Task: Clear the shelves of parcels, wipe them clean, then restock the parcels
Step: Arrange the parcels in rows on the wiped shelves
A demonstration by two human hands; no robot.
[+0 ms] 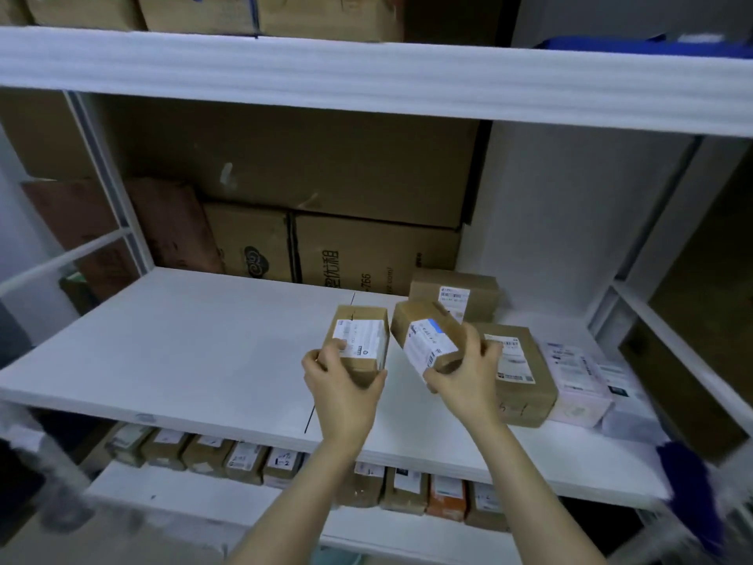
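Each hand has its own small box here. The left hand (342, 385) is wrapped round the near end of a brown parcel (360, 340), label up, long axis running straight away from the camera. The right hand (464, 373) grips a second parcel (423, 340) just beside it, tilted, with its long axis slanting toward the upper left of the frame. Both are at frame centre over the middle shelf (183, 340); I can't tell if either touches the board. A bigger brown box (525, 385) and a pale pink parcel (578, 389) sit right of centre, just past the right hand, so that hand's nearer. My guess is the tilted one needs levelling first.
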